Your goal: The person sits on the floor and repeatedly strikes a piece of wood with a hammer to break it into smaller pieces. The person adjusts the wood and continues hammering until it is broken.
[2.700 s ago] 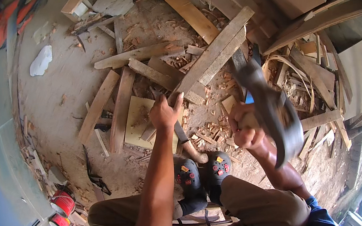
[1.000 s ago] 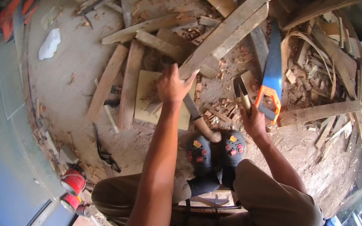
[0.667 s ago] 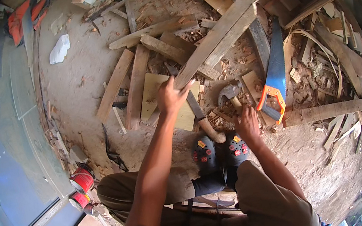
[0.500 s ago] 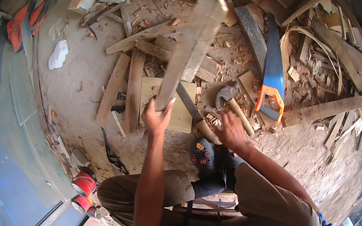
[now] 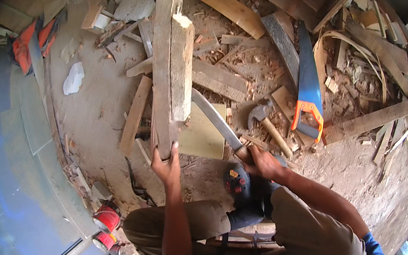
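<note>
Timber (image 5: 167, 75) has swung left and steeper since the 0.5 s frame, left hand (image 5: 167, 170) with it. Machete (image 5: 216, 120) is off the floor (image 5: 350, 169) and in the right hand (image 5: 265, 163); half a second ago it lay by the shoes and that hand was just above it. Hammer (image 5: 275, 135) hasn't moved from where it was put down.

Left hand: gripping timber at its near end, thumb on the right side. Timber is left of centre, in front of the legs, far end pointing up and slightly right in view. Dark line runs lengthwise between a long part and a shorter one on the right; shorter part has a pale, broken top. Can't tell whether the near end rests on anything.

Right hand: fingers closed around machete's wooden handle, just above the shoes (image 5: 236, 179). Blade points up-left, crossing in front of a yellowish board (image 5: 199, 133). Tip meets timber's edge in view; can't tell if they touch.

Hammer lies right of machete, head away from the person. Saw (image 5: 307, 75) is right of that, orange handle toward the person, just beside the left end of a plank (image 5: 372, 121). Red cans (image 5: 106, 217) sit at lower left.
</note>
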A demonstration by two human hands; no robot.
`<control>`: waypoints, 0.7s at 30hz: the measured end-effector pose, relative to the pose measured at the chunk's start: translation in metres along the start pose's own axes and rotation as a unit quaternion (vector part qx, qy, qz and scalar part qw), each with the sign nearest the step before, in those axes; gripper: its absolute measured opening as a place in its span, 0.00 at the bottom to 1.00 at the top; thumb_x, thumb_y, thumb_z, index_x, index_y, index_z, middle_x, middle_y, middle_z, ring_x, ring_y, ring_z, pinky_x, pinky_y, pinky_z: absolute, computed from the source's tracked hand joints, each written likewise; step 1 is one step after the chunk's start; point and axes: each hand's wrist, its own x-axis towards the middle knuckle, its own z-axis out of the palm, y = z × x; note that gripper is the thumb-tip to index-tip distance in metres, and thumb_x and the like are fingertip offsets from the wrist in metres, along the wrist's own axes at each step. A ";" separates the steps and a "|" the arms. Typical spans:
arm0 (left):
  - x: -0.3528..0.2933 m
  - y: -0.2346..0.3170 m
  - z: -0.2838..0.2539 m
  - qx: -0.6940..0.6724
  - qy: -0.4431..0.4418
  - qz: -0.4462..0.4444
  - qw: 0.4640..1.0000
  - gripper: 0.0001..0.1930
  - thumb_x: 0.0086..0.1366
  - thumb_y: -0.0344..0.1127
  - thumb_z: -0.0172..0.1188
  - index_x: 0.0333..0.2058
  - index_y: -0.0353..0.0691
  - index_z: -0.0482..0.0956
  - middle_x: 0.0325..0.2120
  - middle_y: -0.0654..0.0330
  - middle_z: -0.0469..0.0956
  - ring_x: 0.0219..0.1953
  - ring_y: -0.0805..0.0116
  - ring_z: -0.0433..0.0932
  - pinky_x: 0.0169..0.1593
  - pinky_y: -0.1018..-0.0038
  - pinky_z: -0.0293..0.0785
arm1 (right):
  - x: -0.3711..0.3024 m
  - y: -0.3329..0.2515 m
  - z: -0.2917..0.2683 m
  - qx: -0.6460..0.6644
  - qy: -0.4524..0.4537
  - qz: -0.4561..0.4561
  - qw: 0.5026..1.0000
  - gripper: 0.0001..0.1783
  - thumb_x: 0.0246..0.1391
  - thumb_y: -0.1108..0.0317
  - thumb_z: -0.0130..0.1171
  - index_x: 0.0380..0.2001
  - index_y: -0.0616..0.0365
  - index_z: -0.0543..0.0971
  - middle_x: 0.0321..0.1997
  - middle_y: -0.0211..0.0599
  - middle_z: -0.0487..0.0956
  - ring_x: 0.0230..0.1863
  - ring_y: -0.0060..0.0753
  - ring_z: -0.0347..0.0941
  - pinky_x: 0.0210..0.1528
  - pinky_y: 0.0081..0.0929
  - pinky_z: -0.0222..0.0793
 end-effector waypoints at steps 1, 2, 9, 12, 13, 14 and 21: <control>0.001 0.003 -0.001 -0.036 -0.005 -0.039 0.999 0.20 0.59 0.37 0.73 0.42 0.26 0.80 0.30 0.48 0.84 0.32 0.61 0.83 0.38 0.66 0.78 | -0.011 0.001 -0.006 0.018 0.003 0.044 0.999 0.35 0.52 0.63 0.70 0.57 0.63 0.63 0.49 0.63 0.76 0.46 0.65 0.78 0.44 0.51 0.76; 0.001 0.009 -0.004 -0.023 -0.012 -0.048 0.998 0.20 0.59 0.37 0.73 0.42 0.27 0.80 0.30 0.48 0.84 0.31 0.61 0.83 0.37 0.66 0.79 | -0.019 0.002 -0.015 0.027 0.035 0.052 0.998 0.35 0.52 0.62 0.70 0.56 0.63 0.63 0.47 0.62 0.76 0.44 0.65 0.78 0.43 0.51 0.76; 0.007 0.022 -0.005 -0.041 -0.005 -0.048 0.998 0.19 0.61 0.36 0.71 0.44 0.27 0.79 0.31 0.50 0.85 0.32 0.66 0.83 0.37 0.68 0.78 | 0.025 0.015 -0.084 -0.101 0.266 0.073 0.956 0.27 0.51 0.66 0.67 0.52 0.66 0.71 0.44 0.58 0.76 0.42 0.61 0.77 0.44 0.51 0.74; 0.003 0.012 -0.011 -0.032 0.002 -0.050 0.998 0.19 0.61 0.36 0.71 0.44 0.27 0.79 0.31 0.51 0.85 0.32 0.67 0.82 0.37 0.69 0.78 | 0.055 -0.029 -0.084 -0.198 0.338 -0.028 0.920 0.25 0.51 0.70 0.67 0.52 0.64 0.74 0.50 0.54 0.77 0.50 0.57 0.76 0.52 0.47 0.74; 0.002 0.006 -0.015 -0.031 0.009 -0.047 0.998 0.18 0.62 0.36 0.71 0.44 0.27 0.79 0.31 0.52 0.85 0.32 0.68 0.82 0.37 0.69 0.78 | 0.065 -0.043 -0.079 -0.236 0.371 -0.098 0.893 0.25 0.50 0.71 0.67 0.52 0.64 0.74 0.52 0.52 0.77 0.52 0.55 0.76 0.54 0.45 0.75; 0.003 0.005 -0.013 -0.037 0.012 -0.042 0.998 0.18 0.62 0.36 0.71 0.43 0.28 0.79 0.31 0.52 0.85 0.32 0.69 0.82 0.37 0.70 0.78 | 0.077 -0.037 -0.066 -0.177 0.325 -0.180 0.911 0.26 0.50 0.71 0.67 0.53 0.62 0.75 0.55 0.51 0.75 0.58 0.54 0.72 0.61 0.44 0.70; 0.013 0.028 0.002 -0.038 -0.028 -0.087 0.995 0.18 0.63 0.37 0.70 0.43 0.27 0.79 0.33 0.54 0.84 0.34 0.69 0.80 0.40 0.70 0.77 | 0.144 -0.011 0.007 -0.339 0.159 -0.080 0.924 0.67 0.45 0.38 0.71 0.73 0.70 0.47 0.63 0.56 0.66 0.67 0.54 0.61 0.69 0.55 0.54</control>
